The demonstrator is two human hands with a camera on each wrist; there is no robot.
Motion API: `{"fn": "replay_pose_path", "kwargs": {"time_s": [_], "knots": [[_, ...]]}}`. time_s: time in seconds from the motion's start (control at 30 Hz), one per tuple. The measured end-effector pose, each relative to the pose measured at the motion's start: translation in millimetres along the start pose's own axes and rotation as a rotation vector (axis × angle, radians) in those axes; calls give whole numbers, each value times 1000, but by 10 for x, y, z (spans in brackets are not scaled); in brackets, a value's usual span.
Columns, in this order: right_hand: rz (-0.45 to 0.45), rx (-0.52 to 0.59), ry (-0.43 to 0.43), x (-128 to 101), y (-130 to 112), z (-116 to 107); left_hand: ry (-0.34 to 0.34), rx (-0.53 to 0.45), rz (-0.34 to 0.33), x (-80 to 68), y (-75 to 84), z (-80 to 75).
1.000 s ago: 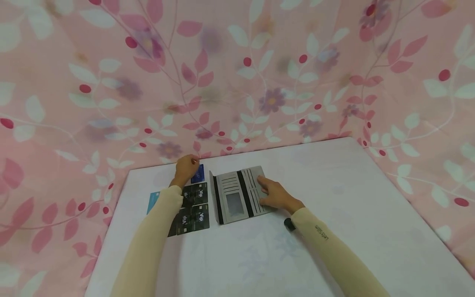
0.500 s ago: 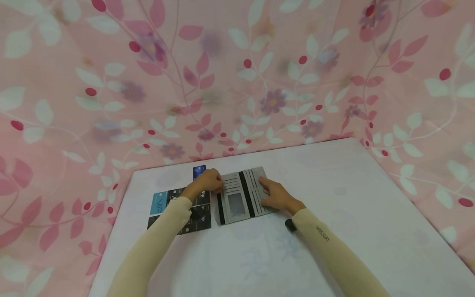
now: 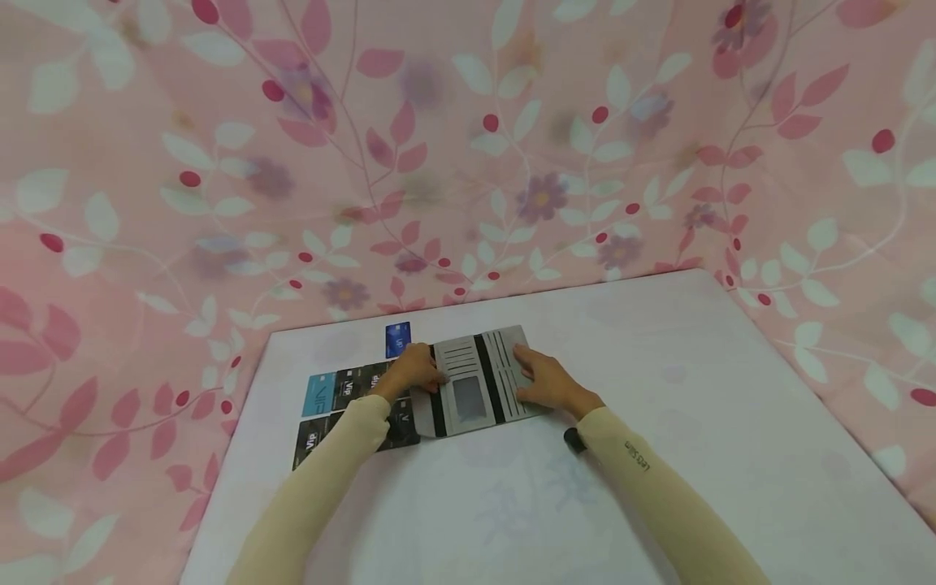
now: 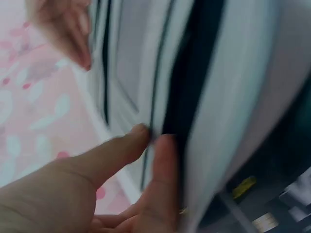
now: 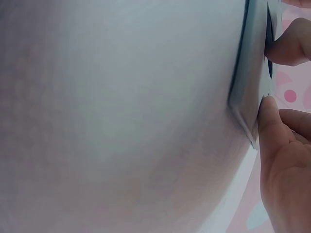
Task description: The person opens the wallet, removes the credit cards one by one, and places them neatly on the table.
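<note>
A grey long wallet (image 3: 504, 382) lies spread flat on the white table, showing card slots, black bands and a clear window. At its left part, my left hand (image 3: 415, 368) pinches a pocket edge between thumb and index finger; the left wrist view shows that index fingertip (image 4: 165, 145) at the dark pocket opening. No card is clearly visible between the fingers. My right hand (image 3: 552, 383) holds the wallet's right edge, its thumb (image 5: 268, 114) against that edge in the right wrist view.
Several black Vip cards (image 3: 310, 439) lie in rows left of the wallet, partly under my left arm. A light blue card (image 3: 318, 396) is at the row's left end, and a dark blue card (image 3: 398, 339) lies behind. Pink floral fabric (image 3: 468, 162) hangs beyond the table.
My left hand has moved from beside the dark blue card rightward onto the wallet's left part. The wallet's raised left flap now lies lower. My right hand has stayed at the right edge.
</note>
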State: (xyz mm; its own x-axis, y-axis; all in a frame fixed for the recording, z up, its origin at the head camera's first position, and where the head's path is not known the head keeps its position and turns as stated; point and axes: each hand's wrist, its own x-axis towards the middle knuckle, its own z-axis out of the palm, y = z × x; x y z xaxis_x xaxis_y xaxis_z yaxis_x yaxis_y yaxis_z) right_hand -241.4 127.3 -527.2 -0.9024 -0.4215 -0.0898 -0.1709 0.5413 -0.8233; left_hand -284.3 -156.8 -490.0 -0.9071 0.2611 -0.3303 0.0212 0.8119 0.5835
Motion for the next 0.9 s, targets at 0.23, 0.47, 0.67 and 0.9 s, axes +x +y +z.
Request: {"fn": "replay_pose_path", "kwargs": {"time_s": [0.23, 0.47, 0.67, 0.9], "knots": [[6, -7, 0, 10, 40, -11, 33, -348, -19, 20, -121, 121], [8, 14, 1, -8, 31, -22, 70, -701, -31, -6, -199, 209], [-7, -3, -5, -8, 22, -16, -11, -719, -37, -42, -192, 240], [-8, 48, -9, 2, 21, 5, -249, -778, -140, -53, -155, 221]]}}
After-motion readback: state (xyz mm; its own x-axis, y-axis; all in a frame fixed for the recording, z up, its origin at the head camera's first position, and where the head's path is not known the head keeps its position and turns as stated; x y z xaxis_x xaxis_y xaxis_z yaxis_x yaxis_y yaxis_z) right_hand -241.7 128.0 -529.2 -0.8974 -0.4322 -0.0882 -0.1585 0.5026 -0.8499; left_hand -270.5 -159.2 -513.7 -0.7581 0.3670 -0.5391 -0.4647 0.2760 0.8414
